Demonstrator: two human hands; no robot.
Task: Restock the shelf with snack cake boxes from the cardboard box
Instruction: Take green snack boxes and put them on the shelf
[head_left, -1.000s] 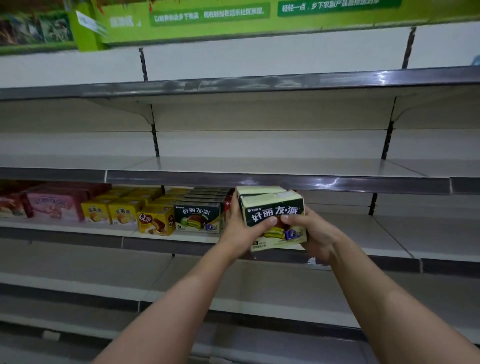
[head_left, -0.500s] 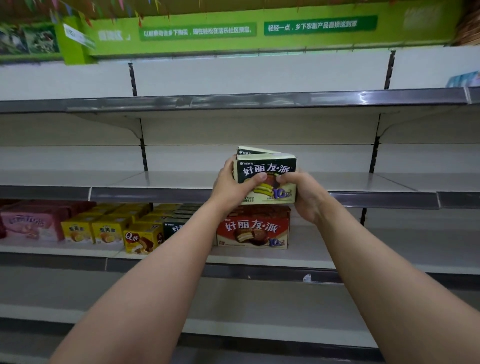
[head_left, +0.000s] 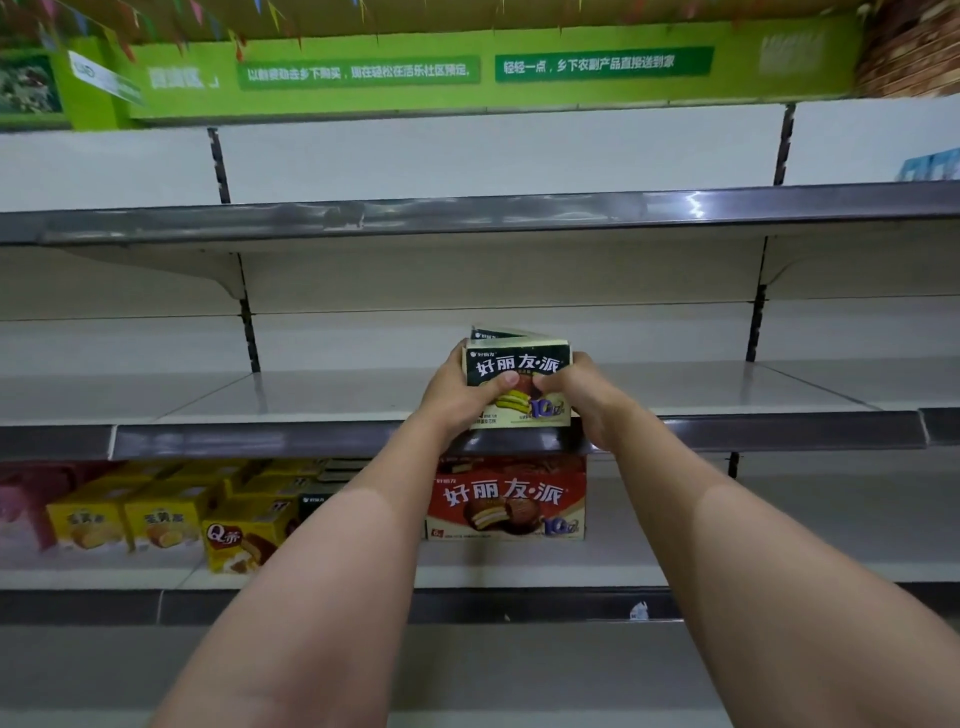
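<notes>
Both my hands hold a small stack of dark green and cream snack cake boxes (head_left: 519, 364) at the front edge of the middle shelf (head_left: 311, 395). My left hand (head_left: 457, 395) grips the stack's left side, thumb across the front. My right hand (head_left: 576, 395) grips its right side, thumb on the front too. A second box peeks out behind the front one. The stack's bottom sits level with the shelf lip; I cannot tell whether it rests on the board. The cardboard box is out of view.
On the shelf below stand a red snack cake box (head_left: 506, 499), yellow boxes (head_left: 124, 519), a Q-marked yellow box (head_left: 244, 540) and pink packs (head_left: 21, 514) at the far left. A higher shelf (head_left: 467, 213) runs above under a green sign (head_left: 467, 67).
My hands have lifted the green boxes from the lower shelf level up to the middle shelf's front edge. The red box below came into sight. My view tilted upward.
</notes>
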